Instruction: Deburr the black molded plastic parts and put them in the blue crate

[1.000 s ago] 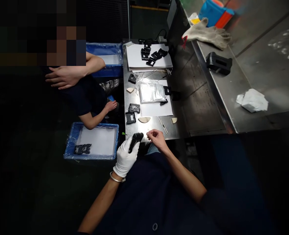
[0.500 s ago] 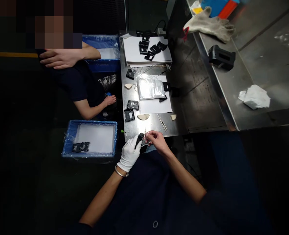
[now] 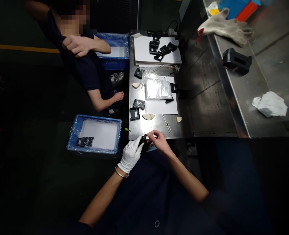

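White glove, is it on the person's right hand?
No, the white glove is on the left hand, while the right hand is bare.

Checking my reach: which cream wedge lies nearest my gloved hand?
The wide half-moon wedge just below the white sheet; the other two lie farther.

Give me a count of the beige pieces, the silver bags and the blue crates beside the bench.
Beige pieces: 3
Silver bags: 1
Blue crates: 2
Total: 6
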A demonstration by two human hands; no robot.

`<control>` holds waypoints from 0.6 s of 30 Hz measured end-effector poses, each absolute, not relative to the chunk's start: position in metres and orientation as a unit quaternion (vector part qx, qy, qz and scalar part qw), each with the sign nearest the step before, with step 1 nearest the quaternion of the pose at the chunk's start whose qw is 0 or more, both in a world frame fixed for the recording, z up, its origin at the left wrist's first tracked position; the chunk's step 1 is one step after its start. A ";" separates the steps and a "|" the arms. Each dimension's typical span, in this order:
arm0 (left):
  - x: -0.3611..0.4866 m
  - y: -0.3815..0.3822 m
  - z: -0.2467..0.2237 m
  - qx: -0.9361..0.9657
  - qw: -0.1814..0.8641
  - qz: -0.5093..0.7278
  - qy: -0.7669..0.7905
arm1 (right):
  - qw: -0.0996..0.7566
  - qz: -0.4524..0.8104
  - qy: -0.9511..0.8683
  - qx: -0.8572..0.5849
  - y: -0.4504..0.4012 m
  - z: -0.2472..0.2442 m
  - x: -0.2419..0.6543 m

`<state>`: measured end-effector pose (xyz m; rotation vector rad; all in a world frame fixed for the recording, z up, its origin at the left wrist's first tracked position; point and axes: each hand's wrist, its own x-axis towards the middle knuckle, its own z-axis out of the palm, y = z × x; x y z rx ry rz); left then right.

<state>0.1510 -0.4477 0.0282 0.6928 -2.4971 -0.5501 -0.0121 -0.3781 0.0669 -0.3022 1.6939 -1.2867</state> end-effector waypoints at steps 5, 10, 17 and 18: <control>0.149 -0.450 0.025 0.226 0.201 -0.215 -0.929 | 0.494 -0.485 0.698 -0.185 -0.372 0.081 -0.017; 0.142 -0.455 0.031 0.200 0.158 -0.181 -0.950 | 0.427 -0.429 0.743 -0.287 -0.366 0.093 -0.021; 0.128 -0.457 0.039 0.194 0.133 -0.185 -0.954 | 0.300 -0.374 0.780 -0.401 -0.357 0.106 -0.010; 0.127 -0.458 0.041 0.211 0.135 -0.207 -0.946 | 0.295 -0.376 0.781 -0.402 -0.355 0.105 -0.008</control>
